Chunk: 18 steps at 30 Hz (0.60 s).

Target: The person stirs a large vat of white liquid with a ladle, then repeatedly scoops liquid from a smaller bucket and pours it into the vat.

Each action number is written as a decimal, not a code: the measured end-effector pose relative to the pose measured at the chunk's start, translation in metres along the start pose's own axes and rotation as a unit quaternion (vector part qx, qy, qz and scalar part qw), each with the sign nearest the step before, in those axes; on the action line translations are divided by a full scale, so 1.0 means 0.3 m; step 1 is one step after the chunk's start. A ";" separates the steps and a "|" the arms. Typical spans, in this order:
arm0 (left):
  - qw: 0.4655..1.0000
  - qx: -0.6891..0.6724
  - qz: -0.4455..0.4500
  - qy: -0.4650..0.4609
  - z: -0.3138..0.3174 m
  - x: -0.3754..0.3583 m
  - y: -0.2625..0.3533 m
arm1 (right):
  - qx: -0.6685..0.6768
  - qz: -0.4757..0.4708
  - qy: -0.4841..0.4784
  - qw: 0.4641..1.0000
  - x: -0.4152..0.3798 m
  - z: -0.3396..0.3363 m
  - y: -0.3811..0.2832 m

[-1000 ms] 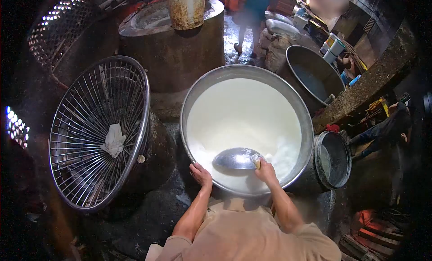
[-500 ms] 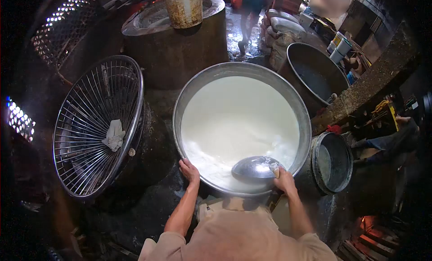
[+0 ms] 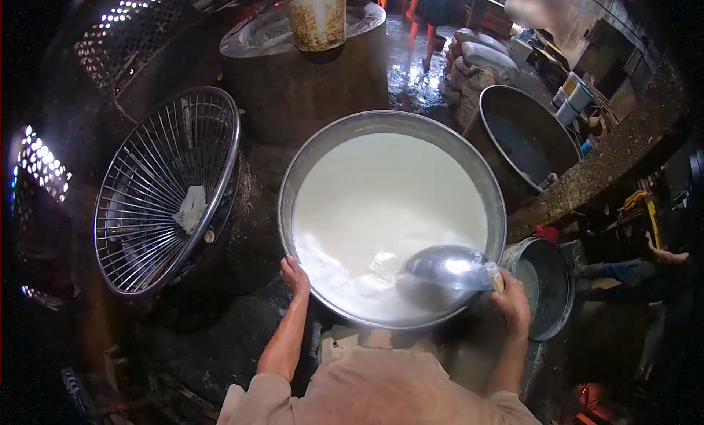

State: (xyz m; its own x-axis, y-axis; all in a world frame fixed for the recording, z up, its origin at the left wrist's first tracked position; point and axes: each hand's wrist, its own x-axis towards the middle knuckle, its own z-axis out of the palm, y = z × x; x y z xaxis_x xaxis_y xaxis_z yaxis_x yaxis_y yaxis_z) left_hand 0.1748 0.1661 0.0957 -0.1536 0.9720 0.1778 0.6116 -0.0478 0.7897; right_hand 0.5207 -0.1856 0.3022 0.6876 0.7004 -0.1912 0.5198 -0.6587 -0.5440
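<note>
A wide metal vat (image 3: 292, 161) holds white liquid (image 3: 389, 183) with foam along its near side. My left hand (image 3: 295, 276) grips the vat's rim at the lower left. My right hand (image 3: 512, 302) is closed round the short handle of a round metal scoop (image 3: 449, 266). The scoop is over the near right part of the liquid, its shiny rounded side facing up. Whether its lower edge touches the liquid I cannot tell.
At the left stands a tilted wire basket (image 3: 236, 143) with a white cloth (image 3: 192, 209). A stained bucket (image 3: 317, 18) rests on a round stove (image 3: 308, 88). Two more vats (image 3: 480, 110) (image 3: 565, 315) stand right. A person (image 3: 429, 7) is beyond; another person's hand (image 3: 667, 254) shows right.
My right hand and the scoop have moved right and the scoop looks raised. My left hand stays on the rim. The view has shifted slightly, and the far person has moved.
</note>
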 end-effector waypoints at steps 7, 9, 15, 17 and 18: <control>0.999 0.036 -0.004 0.005 0.002 0.001 0.006 | -0.034 0.100 0.139 0.985 0.179 0.179 -0.007; 0.999 0.035 -0.005 0.006 0.000 0.005 0.011 | -0.024 0.118 0.134 0.984 0.225 0.246 0.016; 0.998 0.056 -0.004 0.009 0.004 0.003 0.003 | -0.011 0.094 0.109 0.990 0.218 0.415 0.066; 1.000 0.028 0.004 -0.001 -0.004 0.001 0.014 | 0.035 0.118 0.086 0.989 0.200 0.464 0.059; 1.000 0.028 0.003 -0.002 -0.008 -0.001 0.020 | 0.082 0.140 0.066 0.985 0.196 0.487 0.054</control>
State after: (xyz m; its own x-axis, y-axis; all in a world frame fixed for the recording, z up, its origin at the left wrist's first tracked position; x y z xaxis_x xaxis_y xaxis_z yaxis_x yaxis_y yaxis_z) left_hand 0.1767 0.1651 0.1018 -0.1463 0.9727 0.1804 0.6548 -0.0415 0.7546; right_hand 0.4955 -0.1149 0.1630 0.8576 0.4489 -0.2510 0.2190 -0.7603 -0.6115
